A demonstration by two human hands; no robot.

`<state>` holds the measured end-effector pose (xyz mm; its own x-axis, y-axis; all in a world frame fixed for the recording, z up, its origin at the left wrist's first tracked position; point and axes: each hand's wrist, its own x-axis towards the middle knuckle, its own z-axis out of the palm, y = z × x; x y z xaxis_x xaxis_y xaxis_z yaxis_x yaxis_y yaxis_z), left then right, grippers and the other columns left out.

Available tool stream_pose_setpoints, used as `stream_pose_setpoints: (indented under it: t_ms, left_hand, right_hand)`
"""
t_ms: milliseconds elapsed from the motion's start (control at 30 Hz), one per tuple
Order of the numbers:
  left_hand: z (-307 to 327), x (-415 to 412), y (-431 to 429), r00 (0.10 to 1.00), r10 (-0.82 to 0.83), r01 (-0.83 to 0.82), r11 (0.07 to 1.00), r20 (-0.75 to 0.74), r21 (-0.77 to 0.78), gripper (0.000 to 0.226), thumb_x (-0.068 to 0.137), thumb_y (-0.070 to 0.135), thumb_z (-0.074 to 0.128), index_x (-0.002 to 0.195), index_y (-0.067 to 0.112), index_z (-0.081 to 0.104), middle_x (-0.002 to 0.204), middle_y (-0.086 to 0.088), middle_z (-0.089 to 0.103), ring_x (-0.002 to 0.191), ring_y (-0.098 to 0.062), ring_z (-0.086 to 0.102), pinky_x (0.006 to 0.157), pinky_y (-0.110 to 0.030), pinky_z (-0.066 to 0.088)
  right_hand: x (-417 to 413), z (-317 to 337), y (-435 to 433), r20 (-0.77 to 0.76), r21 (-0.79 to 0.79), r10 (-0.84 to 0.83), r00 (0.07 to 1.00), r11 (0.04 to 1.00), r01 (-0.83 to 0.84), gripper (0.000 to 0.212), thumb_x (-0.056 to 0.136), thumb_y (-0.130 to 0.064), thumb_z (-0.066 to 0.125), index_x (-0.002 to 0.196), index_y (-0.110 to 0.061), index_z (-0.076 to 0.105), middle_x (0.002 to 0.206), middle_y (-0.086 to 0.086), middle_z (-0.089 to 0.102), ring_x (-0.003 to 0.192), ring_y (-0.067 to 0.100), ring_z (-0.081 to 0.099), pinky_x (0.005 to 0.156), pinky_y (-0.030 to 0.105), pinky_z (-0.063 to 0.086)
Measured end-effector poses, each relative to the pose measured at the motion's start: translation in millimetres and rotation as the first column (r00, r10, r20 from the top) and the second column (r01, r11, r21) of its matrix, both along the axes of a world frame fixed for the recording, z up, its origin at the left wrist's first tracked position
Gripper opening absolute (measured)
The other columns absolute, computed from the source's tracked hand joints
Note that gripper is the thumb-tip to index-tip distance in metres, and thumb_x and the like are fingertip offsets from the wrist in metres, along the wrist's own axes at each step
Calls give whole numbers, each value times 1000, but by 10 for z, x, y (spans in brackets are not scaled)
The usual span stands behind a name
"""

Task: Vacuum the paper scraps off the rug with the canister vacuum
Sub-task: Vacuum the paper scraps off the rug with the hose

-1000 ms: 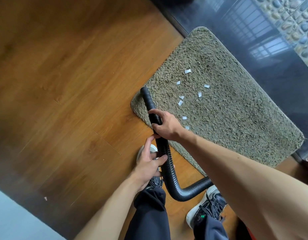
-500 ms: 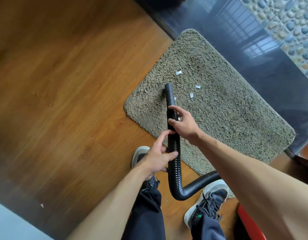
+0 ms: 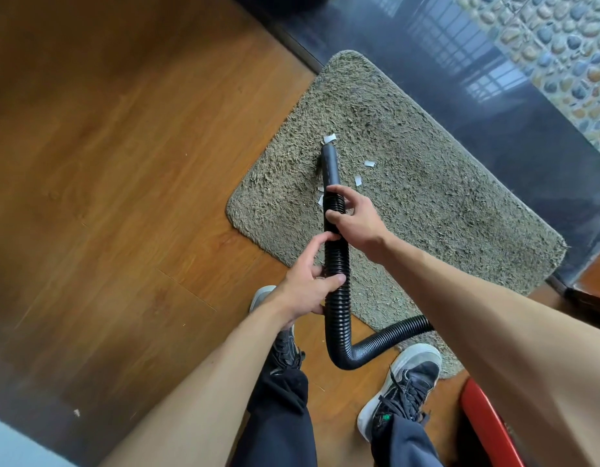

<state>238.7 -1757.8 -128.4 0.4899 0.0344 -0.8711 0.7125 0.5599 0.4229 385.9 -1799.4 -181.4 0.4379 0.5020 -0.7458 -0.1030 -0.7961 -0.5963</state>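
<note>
A shaggy olive rug (image 3: 426,183) lies on the wood floor. A black ribbed vacuum hose (image 3: 337,298) runs up from the lower right, and its smooth nozzle (image 3: 329,163) rests on the rug. My right hand (image 3: 354,220) grips the hose just behind the nozzle. Lower down, my left hand (image 3: 308,288) holds the ribbed part. White paper scraps lie around the nozzle: one (image 3: 329,138) at its tip, two (image 3: 369,163) (image 3: 358,180) to its right, and small bits (image 3: 320,198) beside its left side.
Wood floor (image 3: 123,197) spreads to the left, with one small white scrap (image 3: 76,412) at lower left. Dark glossy tile (image 3: 494,106) borders the rug's far side. A red object (image 3: 487,429) shows at the lower right. My two shoes (image 3: 406,382) stand by the rug's near corner.
The nozzle has swept from the rug's left edge toward its middle, up to the farthest scrap. Fewer scraps show than a second ago. Both hands moved along with the hose.
</note>
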Motion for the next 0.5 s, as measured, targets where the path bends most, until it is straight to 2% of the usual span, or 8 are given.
stream_pose_setpoints:
  t_ms: [200,267,400,500]
  left_hand:
    - [-34,-5,49,1000,-9,9,1000,-7,8,60,96,3,58,134,47,40,96,-13,68,83,-22,67,67,-43,61]
    - [-34,-11,67,1000,-2,2,1000,-15,7,60,96,2,58,129,48,42,99,-15,68,85,-23,68,68,-46,61]
    - [-46,-39,112,1000,-8,9,1000,-27,17,60,96,1,58,125,51,43,109,-23,68,90,-27,69,74,-54,60]
    - [-65,-5,162,999,16,-15,999,-28,33,61,96,0,58,132,47,41,111,-26,67,96,-34,70,74,-54,60]
  right_hand:
    - [-23,-35,26,28,19,-4,1000,1000,4,50,83,-18,60,132,-29,56,105,-1,63,95,23,68,89,49,56]
    - [-43,-41,42,38,17,-4,999,1000,3,51,82,-21,60,132,-30,55,106,-2,62,97,22,67,91,49,55]
    - [-102,-58,71,72,31,-5,997,1000,3,48,86,-18,61,133,-28,56,96,-18,54,98,19,65,92,47,54]
    - [-65,-48,145,81,71,-17,997,997,11,49,88,-14,60,135,-25,54,99,-14,56,95,17,65,90,46,56]
